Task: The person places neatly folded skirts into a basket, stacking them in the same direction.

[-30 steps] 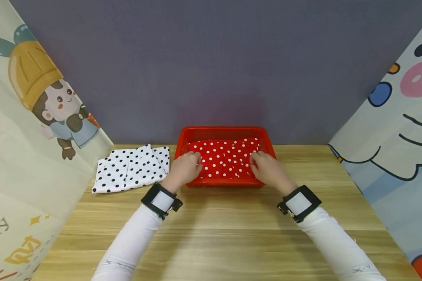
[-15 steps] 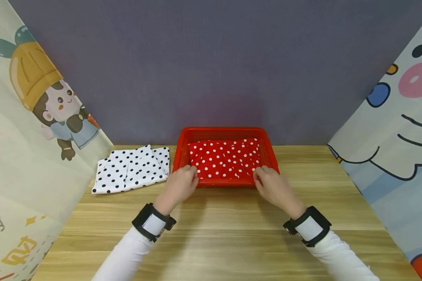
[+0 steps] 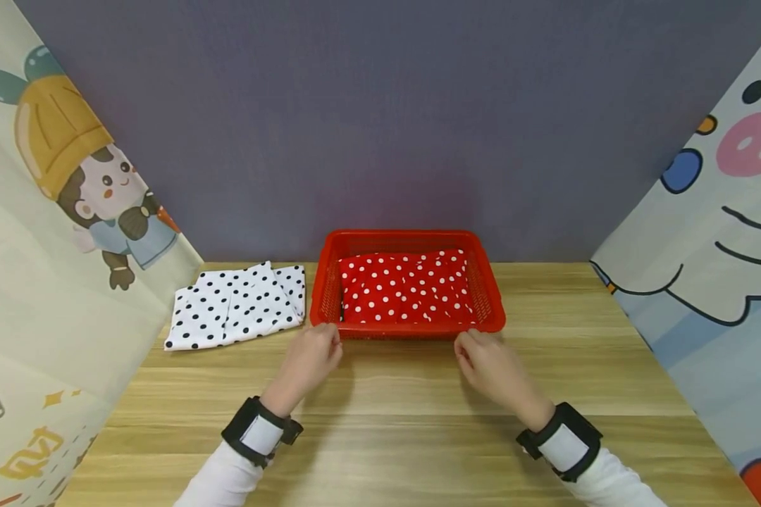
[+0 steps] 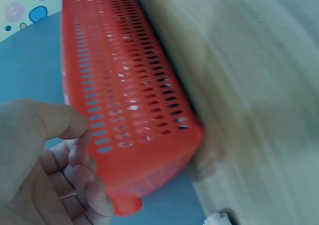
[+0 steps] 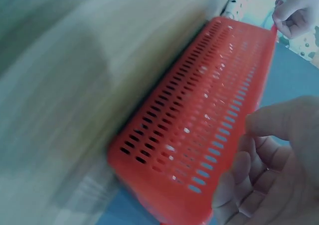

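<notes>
A red plastic basket [image 3: 406, 329] with slotted walls stands on the table against the grey back panel. Inside it lies a folded red cloth [image 3: 406, 289] with white dots. My left hand [image 3: 307, 359] hovers just in front of the basket's near left corner, fingers loosely curled around nothing. At the near right corner, my right hand [image 3: 491, 366] has the same loose curl and is likewise without anything in it. Both wrist views show fingertips close to the basket's near wall [image 4: 144, 160]. To the left lies a folded white cloth [image 3: 234, 306] with black dots.
A wooden tabletop [image 3: 406, 436] spreads under the basket and both arms. Upright behind it is a grey panel [image 3: 393, 127]. Printed cartoon curtains, the left one [image 3: 32, 282] and the right one [image 3: 723, 338], flank the table.
Both hands have drawn back from the red cloth, over the basket's front rim, toward the person. The basket and both cloths stay in place.
</notes>
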Available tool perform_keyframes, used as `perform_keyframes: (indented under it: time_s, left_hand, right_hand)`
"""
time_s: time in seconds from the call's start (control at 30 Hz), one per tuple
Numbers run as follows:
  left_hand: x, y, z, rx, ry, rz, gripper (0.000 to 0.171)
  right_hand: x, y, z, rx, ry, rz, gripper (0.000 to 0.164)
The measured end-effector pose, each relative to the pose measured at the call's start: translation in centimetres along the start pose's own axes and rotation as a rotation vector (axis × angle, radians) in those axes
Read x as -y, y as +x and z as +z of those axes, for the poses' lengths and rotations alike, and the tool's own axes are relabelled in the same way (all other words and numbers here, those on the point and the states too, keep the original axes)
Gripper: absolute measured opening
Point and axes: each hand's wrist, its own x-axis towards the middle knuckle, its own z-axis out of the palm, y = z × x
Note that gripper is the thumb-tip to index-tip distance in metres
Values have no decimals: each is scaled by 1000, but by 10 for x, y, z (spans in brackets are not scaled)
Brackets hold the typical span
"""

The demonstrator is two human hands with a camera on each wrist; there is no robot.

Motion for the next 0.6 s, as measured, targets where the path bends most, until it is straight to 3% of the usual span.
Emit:
perform_keyframes:
  time_s: [0.23,0.6]
  left_hand:
    - [12,-9,-1,87,-30,-125,14]
    - [43,-20,1,140,-15,-242,11]
  right_hand:
    - [0,-8,17,20,-15,-14,21]
    - [7,-13,32,60,-7,-19,19]
